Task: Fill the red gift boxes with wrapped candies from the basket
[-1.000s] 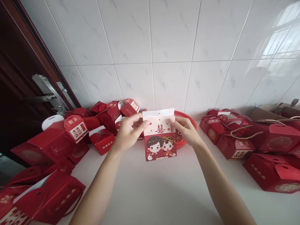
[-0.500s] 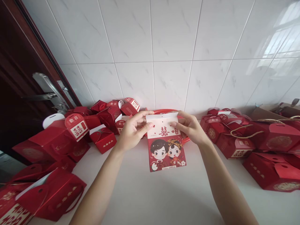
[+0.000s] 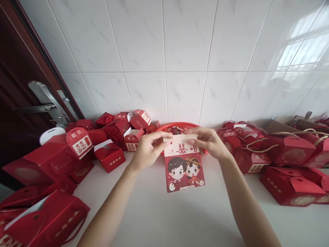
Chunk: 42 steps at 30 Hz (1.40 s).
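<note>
A dark wooden door (image 3: 15, 79) with a metal handle (image 3: 42, 109) stands at the far left of the room, beside a crowd of red gift boxes (image 3: 51, 152) stacked against a tiled wall (image 3: 144, 41), among them a small box (image 3: 110, 156) with pale lining showing at its top. At center, a person's left hand (image 3: 149, 149) closes thumb and fingers on the upper left corner of a printed paper packet (image 3: 185, 171), its lower half showing a cartoon couple on red. The packet hangs in front of a red basket (image 3: 180, 124) holding a jumble of small wrapped pieces (image 3: 176, 130), its lower edge over the white tabletop (image 3: 169, 219). The right hand (image 3: 210, 142) pinches the upper right corner, thumb in front and fingers behind, with little gap in either grip beyond the paper itself. (Whether the packet's mouth is parted cannot be told from this side.) The thin stock, I would judge, could crease or tear along the top if the hands pulled unevenly, and a loose pinch on one corner would let it swing down; fingers dipping backward could knock the basket's contents. Farther right, more red boxes (image 3: 288, 151) line the wall, a twisted cord (image 3: 264, 149) looping over them.
</note>
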Available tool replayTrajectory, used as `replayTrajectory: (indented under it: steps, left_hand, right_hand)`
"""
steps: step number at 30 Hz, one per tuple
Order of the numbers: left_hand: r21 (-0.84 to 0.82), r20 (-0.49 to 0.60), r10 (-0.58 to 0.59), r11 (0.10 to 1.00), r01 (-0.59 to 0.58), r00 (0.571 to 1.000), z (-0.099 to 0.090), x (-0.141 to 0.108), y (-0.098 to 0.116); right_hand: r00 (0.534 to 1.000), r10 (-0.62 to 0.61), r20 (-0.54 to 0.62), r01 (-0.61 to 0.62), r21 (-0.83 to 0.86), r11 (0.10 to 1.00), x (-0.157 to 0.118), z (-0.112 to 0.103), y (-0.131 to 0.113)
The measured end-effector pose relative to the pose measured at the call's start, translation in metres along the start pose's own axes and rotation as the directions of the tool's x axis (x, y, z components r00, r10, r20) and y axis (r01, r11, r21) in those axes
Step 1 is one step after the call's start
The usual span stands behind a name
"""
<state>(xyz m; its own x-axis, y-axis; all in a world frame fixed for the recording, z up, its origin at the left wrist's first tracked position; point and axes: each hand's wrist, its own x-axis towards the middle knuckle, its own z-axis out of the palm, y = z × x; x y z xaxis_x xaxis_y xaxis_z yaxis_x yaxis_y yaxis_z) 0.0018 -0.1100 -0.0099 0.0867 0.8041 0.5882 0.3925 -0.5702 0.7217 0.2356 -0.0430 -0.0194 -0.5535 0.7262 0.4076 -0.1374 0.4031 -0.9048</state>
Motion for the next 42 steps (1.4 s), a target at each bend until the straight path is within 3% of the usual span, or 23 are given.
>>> replayTrajectory:
  steps: [14, 17, 22, 27, 33, 39, 42]
  left_hand:
    - [-0.024, 0.125, 0.066, 0.998, -0.063, 0.990, 0.018, 0.000, -0.010]
    - [-0.015, 0.231, 0.047, 0.999, -0.045, 0.972, 0.014, -0.001, -0.009]
    - [-0.047, 0.431, -0.016, 0.998, 0.040, 0.902, 0.005, -0.001, -0.005]
    - [0.059, 0.416, -0.065, 0.997, 0.045, 0.907, 0.007, 0.003, -0.004]
    - [0.075, 0.441, -0.065, 0.997, 0.036, 0.895, 0.013, 0.003, -0.005]
    - [0.091, 0.352, -0.015, 0.996, -0.019, 0.936, 0.019, 0.001, -0.006]
    - [0.042, 0.332, 0.015, 0.999, -0.030, 0.943, 0.022, 0.001, -0.002]
  right_hand:
    - [0.993, 0.116, -0.028, -0.119, -0.131, 0.984, -0.027, -0.001, -0.011]
    - [0.993, 0.115, -0.035, -0.119, -0.138, 0.983, -0.027, -0.002, -0.011]
    - [0.996, 0.077, -0.038, -0.082, -0.134, 0.988, -0.026, -0.005, -0.008]
    - [0.998, 0.059, -0.028, -0.062, -0.117, 0.991, -0.025, -0.008, -0.005]
    - [0.995, 0.077, -0.061, -0.084, -0.126, 0.988, -0.026, -0.012, -0.004]
    - [0.993, 0.114, -0.011, -0.115, -0.147, 0.983, -0.028, -0.021, -0.007]
    - [0.997, 0.066, -0.039, -0.071, -0.152, 0.986, -0.030, -0.025, -0.009]
